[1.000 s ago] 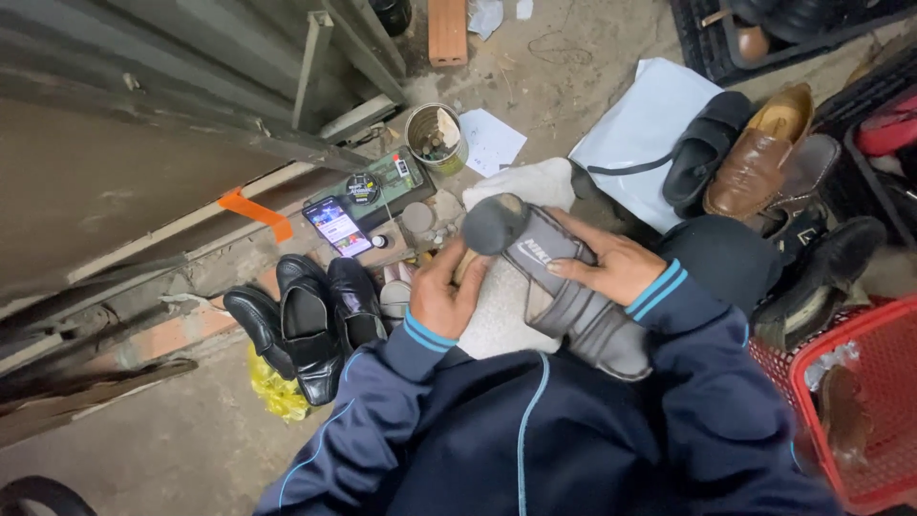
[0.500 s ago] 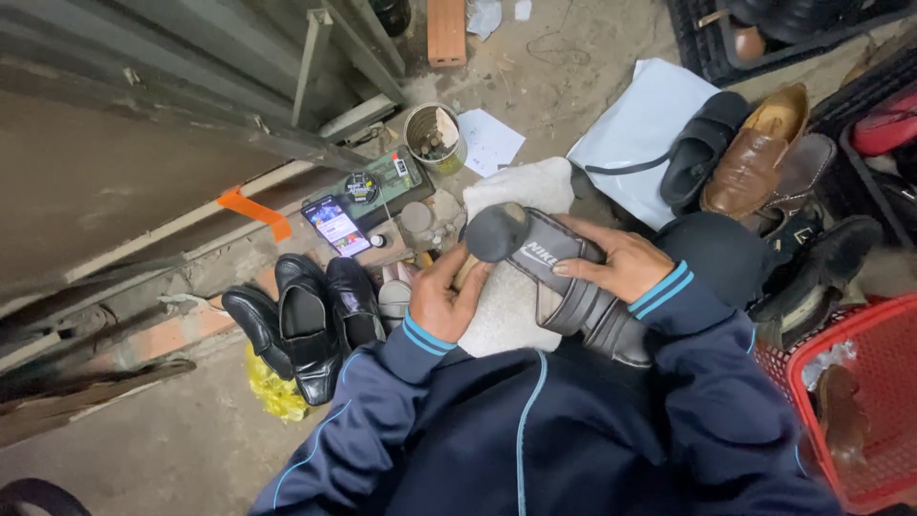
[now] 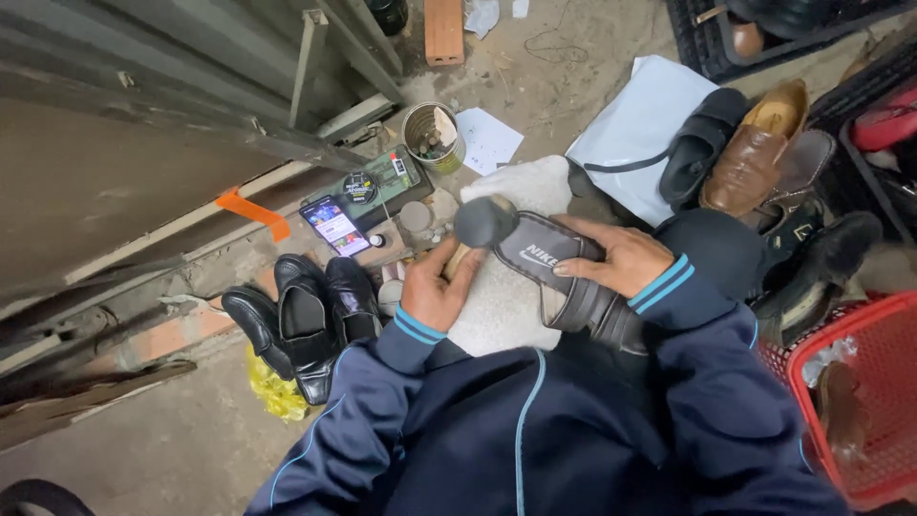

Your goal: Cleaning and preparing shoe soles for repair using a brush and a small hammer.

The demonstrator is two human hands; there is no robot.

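My left hand (image 3: 432,298) grips the wooden handle of a hammer (image 3: 482,222), whose dark round head rests against the front end of a grey-black slide sandal (image 3: 540,263). My right hand (image 3: 613,258) lies over the sandal's strap and holds it down on a white pad (image 3: 501,311) across my lap. Both arms are in dark blue sleeves with light blue cuffs. The sandal's heel end is hidden under my right wrist.
Black leather shoes (image 3: 308,315) stand on the left beside a yellow rag (image 3: 274,394). A lit phone (image 3: 334,226), a tin can (image 3: 432,137) and small tins lie ahead. A brown shoe (image 3: 755,153), a black shoe (image 3: 702,143) and a red basket (image 3: 845,382) crowd the right.
The sandal has turned a little flatter under my right hand. The hammer head dipped slightly, then came back up and to the left; my left hand stays on the handle.
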